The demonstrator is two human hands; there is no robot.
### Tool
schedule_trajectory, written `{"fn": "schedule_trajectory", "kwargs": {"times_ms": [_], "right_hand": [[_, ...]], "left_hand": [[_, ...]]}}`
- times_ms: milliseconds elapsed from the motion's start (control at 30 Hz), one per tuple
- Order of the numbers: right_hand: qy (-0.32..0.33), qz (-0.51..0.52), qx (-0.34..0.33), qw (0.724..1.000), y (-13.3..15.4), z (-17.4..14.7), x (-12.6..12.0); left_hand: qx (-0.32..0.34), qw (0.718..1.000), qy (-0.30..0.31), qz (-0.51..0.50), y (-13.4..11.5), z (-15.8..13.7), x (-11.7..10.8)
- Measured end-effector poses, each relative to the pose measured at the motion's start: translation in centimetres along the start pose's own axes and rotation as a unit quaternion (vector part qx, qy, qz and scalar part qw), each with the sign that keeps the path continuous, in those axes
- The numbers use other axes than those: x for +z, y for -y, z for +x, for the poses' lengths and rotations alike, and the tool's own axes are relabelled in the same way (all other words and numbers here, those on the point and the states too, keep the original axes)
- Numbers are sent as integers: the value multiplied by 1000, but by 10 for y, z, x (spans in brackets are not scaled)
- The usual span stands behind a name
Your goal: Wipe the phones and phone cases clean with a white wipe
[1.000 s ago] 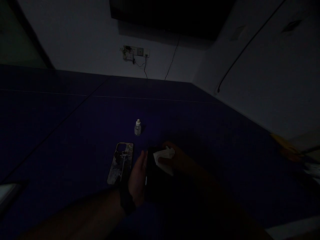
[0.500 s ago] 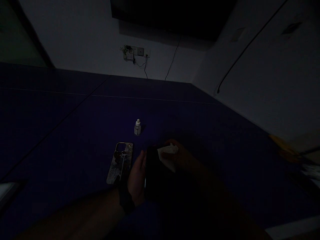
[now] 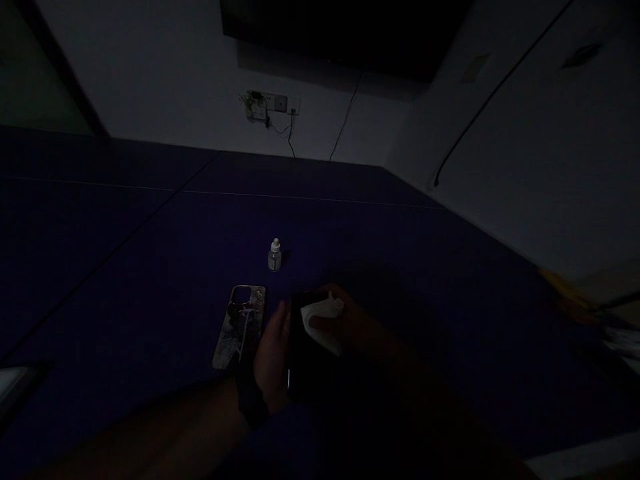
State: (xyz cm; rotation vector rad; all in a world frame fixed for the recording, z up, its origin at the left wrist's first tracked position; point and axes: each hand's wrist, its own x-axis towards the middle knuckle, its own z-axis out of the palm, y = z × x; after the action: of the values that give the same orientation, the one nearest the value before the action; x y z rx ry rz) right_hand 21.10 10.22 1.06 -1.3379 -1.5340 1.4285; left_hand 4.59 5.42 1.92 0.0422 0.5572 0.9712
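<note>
The scene is very dark. My left hand, with a dark band on its wrist, grips a black phone along its left edge. A white tissue is pinched in my right hand and lies against the upper part of the phone's face. Shadow hides the phone's right side and most of my right fingers. To the left of my left hand, a patterned phone case with a large camera cutout rests flat. Beyond it stands a small clear bottle with a white cap, upright.
The blue table reaches back to a white wall with sockets and hanging cords. A dark screen is mounted above. A pale-topped object sits at the left edge, and something yellow lies at the right.
My right hand has moved the tissue leftward and slightly down across the phone's face. My left hand, the phone, the case and the bottle stay about where they were.
</note>
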Motion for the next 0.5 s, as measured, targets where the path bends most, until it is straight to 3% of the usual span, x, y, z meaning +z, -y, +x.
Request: {"fn": "schedule_trajectory", "kwargs": {"times_ms": [100, 200, 300, 433, 500], "right_hand": [[37, 3, 36, 999, -3, -2, -1], [14, -15, 57, 998, -5, -3, -7], [12, -18, 37, 999, -5, -4, -7], [98, -30, -12, 995, -2, -6, -4], [99, -36, -1, 994, -2, -5, -4]], "left_hand": [[1, 1000, -7, -9, 0, -1, 0], [11, 1000, -5, -14, 0, 0, -3], [20, 1000, -2, -11, 0, 1, -4], [28, 999, -22, -8, 0, 0, -3], [28, 999, -26, -7, 0, -1, -3]]}}
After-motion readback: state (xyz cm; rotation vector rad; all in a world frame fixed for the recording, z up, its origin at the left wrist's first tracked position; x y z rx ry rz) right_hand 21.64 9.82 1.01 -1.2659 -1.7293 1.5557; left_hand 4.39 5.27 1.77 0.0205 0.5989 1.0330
